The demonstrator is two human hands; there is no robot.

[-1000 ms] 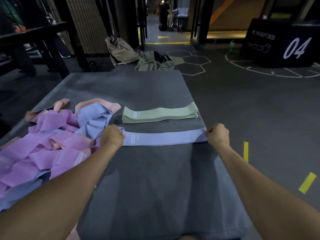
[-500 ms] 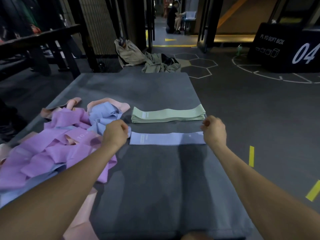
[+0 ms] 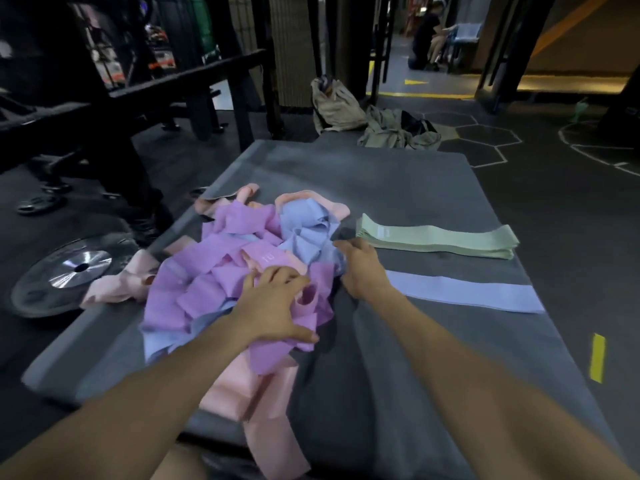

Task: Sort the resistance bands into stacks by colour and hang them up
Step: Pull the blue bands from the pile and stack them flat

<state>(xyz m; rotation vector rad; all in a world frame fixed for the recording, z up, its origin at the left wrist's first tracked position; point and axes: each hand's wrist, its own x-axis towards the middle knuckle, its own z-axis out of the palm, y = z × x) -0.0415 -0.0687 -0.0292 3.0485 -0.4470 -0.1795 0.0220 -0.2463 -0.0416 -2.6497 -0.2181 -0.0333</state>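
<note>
Head view: both hands reach into the tangled heap of bands on the left of the grey surface. Left hand lies spread and relaxed on purple bands; right hand touches the blue bunch, grasp can't be told. Best approach, prob.: pin the heap w/ the left, draw one blue loop free, lay it on the lone blue band near the green stack. Dim gym around; weight plate on floor.

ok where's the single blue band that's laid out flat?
Head view, right side of the grey mat: the flat blue band lies just nearer than the green stack, right of the right hand.
</note>
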